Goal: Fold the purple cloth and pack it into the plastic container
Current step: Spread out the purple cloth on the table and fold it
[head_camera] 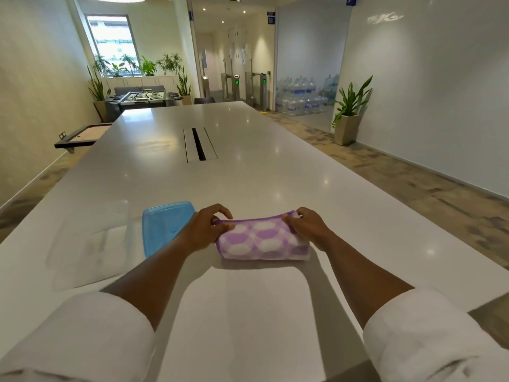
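Two hands, left hand [205, 230] and right hand [308, 226], pinch the folded purple cloth's [263, 241] upper corners at lower centre of the tabletop [248, 166], beside a blue lid [162, 226].

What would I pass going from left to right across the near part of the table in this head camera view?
Clear plastic container → blue lid → left hand → purple cloth, folded and pinched at both ends → right hand.
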`<state>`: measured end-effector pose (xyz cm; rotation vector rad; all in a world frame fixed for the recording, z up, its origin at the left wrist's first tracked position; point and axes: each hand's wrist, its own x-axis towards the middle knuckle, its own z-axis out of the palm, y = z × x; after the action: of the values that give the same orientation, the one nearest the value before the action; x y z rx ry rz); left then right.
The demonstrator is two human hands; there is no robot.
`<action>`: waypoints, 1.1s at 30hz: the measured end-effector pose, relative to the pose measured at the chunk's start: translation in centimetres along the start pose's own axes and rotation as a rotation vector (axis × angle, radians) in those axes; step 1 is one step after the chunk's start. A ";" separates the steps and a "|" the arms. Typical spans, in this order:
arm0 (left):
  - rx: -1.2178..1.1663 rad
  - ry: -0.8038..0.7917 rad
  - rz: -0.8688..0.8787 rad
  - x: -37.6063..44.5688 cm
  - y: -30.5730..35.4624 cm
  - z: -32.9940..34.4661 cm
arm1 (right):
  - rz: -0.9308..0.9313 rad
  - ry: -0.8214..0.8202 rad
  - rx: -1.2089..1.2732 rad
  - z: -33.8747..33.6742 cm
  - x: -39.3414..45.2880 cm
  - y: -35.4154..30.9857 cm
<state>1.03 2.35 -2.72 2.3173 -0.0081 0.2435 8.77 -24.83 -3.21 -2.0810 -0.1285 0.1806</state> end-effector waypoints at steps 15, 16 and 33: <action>-0.493 -0.342 -0.499 -0.9 -0.1 3.4 | 0.167 0.022 -0.026 -0.3 -0.1 3.1; -0.479 -0.326 -0.499 -0.7 -0.1 3.6 | 0.172 0.009 -0.016 -0.3 -0.1 3.1; 0.267 -0.035 -0.395 1.2 -1.8 5.4 | 0.120 0.142 -0.243 2.1 0.7 4.1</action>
<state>3.32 -0.21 -7.37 2.5246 0.4868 0.0014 9.10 -24.92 -7.84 -2.3373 0.0647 0.0928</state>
